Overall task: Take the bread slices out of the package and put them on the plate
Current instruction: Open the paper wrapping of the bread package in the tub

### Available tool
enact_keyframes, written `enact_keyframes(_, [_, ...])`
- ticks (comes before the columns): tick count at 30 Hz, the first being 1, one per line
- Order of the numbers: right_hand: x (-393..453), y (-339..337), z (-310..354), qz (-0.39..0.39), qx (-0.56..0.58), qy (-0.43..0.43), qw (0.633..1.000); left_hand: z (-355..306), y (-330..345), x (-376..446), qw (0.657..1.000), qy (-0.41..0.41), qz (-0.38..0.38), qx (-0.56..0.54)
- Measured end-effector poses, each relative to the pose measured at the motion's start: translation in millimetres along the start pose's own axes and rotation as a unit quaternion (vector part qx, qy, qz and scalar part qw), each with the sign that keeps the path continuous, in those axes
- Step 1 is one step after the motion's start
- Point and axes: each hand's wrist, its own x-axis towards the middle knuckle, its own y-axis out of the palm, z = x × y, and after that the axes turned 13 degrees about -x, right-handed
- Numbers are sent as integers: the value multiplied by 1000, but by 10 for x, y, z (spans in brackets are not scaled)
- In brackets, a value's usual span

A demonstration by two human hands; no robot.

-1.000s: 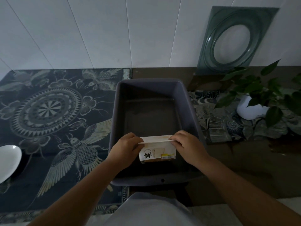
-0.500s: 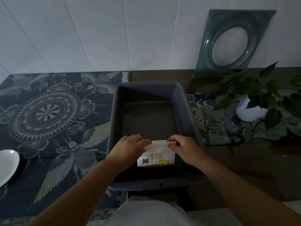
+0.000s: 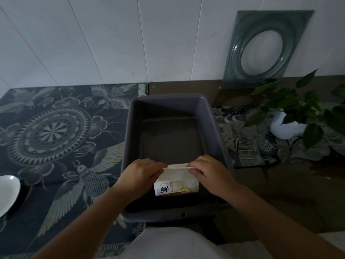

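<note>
Two hands pinch the sealed top edge of one bread package (image 3: 176, 181), the left hand (image 3: 139, 175) closed on its left corner and the right hand (image 3: 207, 173) on its right, apparently to pull the seam apart over the single grey bin (image 3: 216, 131) beneath them. One white plate (image 3: 8, 193) waits on the worktop well to the left of the left hand; no slices are visible yet.
</note>
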Motion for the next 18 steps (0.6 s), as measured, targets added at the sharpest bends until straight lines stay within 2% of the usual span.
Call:
enact_keyframes(3, [38,-33,-10,41,84,46,995,-8,-21,51,1000,-2,6,-8])
enact_keyframes(6, [77,-50,-30,50,159,78,983,10,-12,91,1000,8,24,-5])
enact_keyframes(11, [121,-60,-58,62,195,99,974,79,-2,125,999,20,38,31])
enact_keyframes(14, [128,-65,-69,60,171,88,979,95,-11,137,998,25,40,45])
enact_keyframes(18, [124,-111,-45,15,-29,-7,999,68,-66,112,998,24,54,33])
